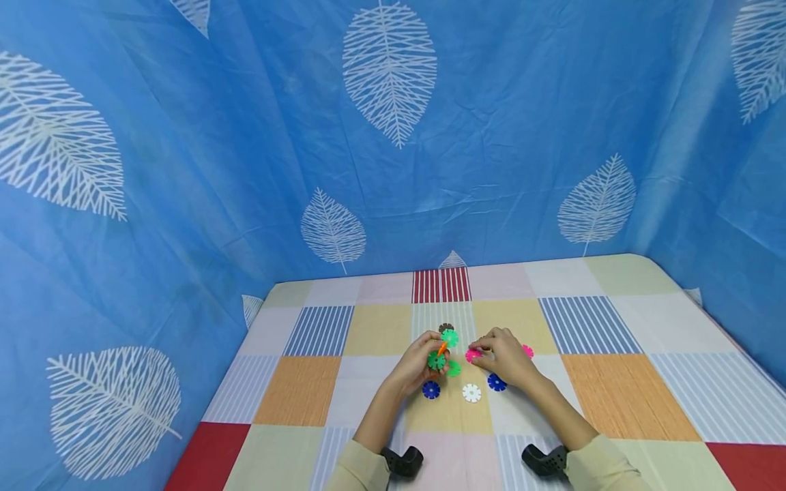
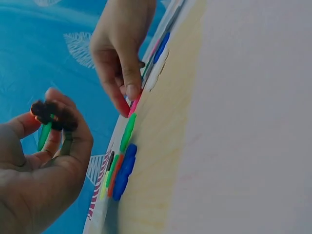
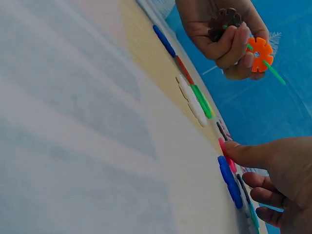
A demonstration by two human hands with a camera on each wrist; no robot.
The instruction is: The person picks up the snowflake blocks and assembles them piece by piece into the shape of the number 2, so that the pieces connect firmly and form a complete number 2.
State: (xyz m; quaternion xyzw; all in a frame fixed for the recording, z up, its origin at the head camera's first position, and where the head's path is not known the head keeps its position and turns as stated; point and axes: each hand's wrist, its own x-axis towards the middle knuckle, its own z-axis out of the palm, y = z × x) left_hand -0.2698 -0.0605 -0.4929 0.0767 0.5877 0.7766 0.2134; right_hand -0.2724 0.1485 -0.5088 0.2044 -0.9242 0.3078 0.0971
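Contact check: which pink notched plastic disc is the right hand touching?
The pink notched plastic disc between left hand and right hand; the other pink disc shows beyond the right hand's outer edge.

Discs (image 1: 471,389) lay on the tabletop (image 1: 282,453) between and beside your left grip (image 1: 419,363) and right grip (image 1: 508,358), a curtain (image 1: 485,136) behind.

Patchwork cloth (image 1: 276,453) beneath scattered notched discs (image 1: 467,393): blue, white, green, pink
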